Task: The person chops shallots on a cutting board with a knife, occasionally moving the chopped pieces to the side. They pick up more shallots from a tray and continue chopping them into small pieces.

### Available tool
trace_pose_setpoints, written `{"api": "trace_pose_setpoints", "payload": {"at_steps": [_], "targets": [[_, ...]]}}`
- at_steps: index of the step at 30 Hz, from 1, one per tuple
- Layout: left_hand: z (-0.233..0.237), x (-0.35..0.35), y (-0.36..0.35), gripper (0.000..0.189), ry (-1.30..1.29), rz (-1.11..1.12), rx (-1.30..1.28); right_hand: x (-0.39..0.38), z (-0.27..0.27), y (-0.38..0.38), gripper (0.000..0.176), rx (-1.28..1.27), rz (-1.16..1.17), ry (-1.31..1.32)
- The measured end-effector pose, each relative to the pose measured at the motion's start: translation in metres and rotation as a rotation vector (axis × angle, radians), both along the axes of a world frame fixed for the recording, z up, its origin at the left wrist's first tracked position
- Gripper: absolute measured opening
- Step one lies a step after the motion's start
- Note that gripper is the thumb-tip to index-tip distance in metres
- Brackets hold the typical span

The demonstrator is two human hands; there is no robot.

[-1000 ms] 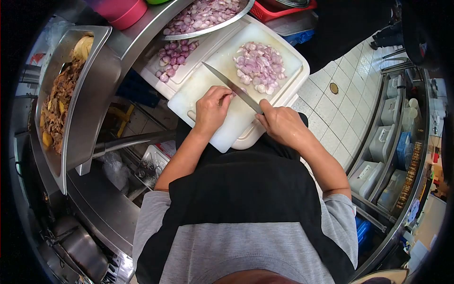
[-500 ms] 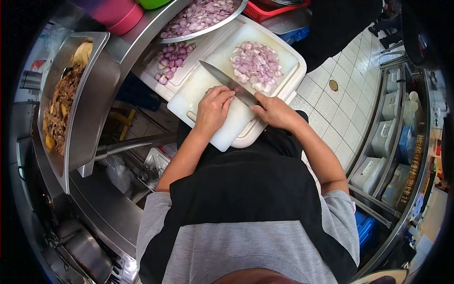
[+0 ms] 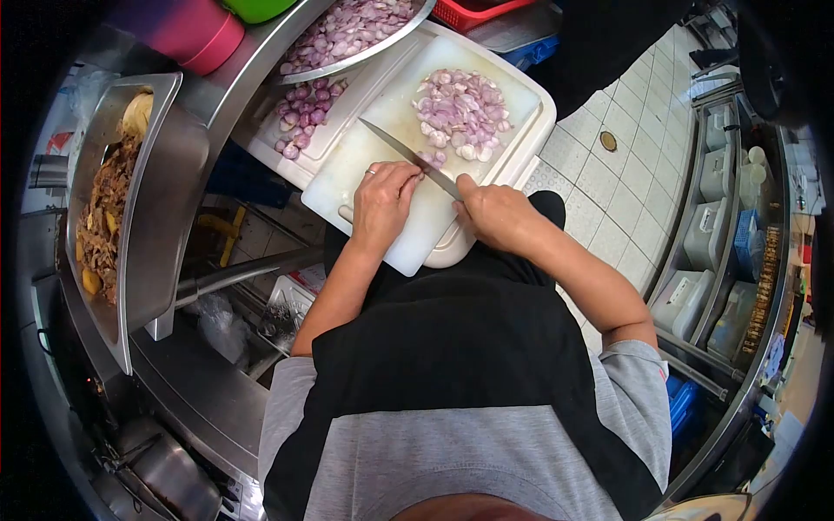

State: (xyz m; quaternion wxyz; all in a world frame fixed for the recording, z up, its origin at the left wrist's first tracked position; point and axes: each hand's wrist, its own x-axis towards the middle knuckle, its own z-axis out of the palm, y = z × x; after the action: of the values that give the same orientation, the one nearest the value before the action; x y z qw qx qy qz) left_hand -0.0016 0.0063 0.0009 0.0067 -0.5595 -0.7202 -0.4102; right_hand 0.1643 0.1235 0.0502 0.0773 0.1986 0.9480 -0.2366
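Note:
In my right hand is the handle of a kitchen knife, fingers wrapped round it. The blade lies slantwise across a white cutting board, its tip toward the upper left. My left hand has its fingers bunched against the blade's near side, pinching a shallot that they almost wholly hide. A few fresh slices lie just beyond the blade. Farther up the board is a pile of sliced shallots. Several whole peeled shallots sit left of the board on a cream-coloured lid.
A metal bowl of sliced shallots stands beyond the whole ones. On the left is a deep steel pan of cooked food. A red basket and a person in dark clothes are at the top. Shelves with containers line the right.
The blade has turned so less of its flat face shows. A few slices have come off beside it. My right hand has shifted slightly, while my left keeps its grip.

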Motion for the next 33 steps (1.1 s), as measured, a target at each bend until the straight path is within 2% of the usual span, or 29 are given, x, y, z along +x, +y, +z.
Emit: {"api": "trace_pose_setpoints", "payload": {"at_steps": [1,5,7,13,18,20,23,25,26,27,32,33], "targets": [[0.000,0.000,-0.001,0.011,-0.003,0.001,0.004,-0.002,-0.011,-0.001,0.028,-0.006,-0.023,0.047],[0.001,0.000,-0.001,0.011,0.001,0.002,-0.005,-0.004,0.009,0.004,0.027,0.016,0.018,0.059],[0.000,0.001,-0.001,0.011,-0.017,0.026,-0.010,0.000,0.028,0.004,0.027,0.036,0.043,-0.034],[-0.001,0.000,-0.001,0.010,-0.023,0.030,0.004,-0.004,-0.009,-0.002,0.028,0.002,-0.024,0.032],[-0.001,0.000,-0.002,0.011,-0.010,0.027,0.003,-0.001,0.027,0.001,0.028,0.034,0.038,-0.039],[-0.001,0.000,-0.003,0.011,-0.018,0.039,-0.001,-0.003,0.023,-0.002,0.027,0.031,0.042,-0.065],[-0.001,-0.001,-0.002,0.010,-0.025,0.030,0.012,-0.004,-0.008,-0.004,0.030,-0.039,-0.053,-0.028],[0.000,-0.003,-0.001,0.010,0.018,-0.002,0.009,-0.004,-0.014,0.011,0.033,-0.224,-0.067,0.078],[0.001,-0.005,0.000,0.010,0.022,-0.008,0.005,-0.007,-0.003,0.020,0.034,-0.383,-0.132,-0.012],[0.003,-0.006,0.003,0.010,0.039,-0.018,-0.035,-0.004,-0.009,0.030,0.034,-0.353,-0.068,0.045],[0.004,-0.010,0.012,0.011,0.075,-0.031,-0.116,0.002,-0.006,0.030,0.031,-0.117,-0.030,0.039],[0.007,-0.008,0.011,0.010,0.001,0.000,-0.087,0.002,-0.003,0.027,0.031,-0.117,-0.034,0.041]]}}
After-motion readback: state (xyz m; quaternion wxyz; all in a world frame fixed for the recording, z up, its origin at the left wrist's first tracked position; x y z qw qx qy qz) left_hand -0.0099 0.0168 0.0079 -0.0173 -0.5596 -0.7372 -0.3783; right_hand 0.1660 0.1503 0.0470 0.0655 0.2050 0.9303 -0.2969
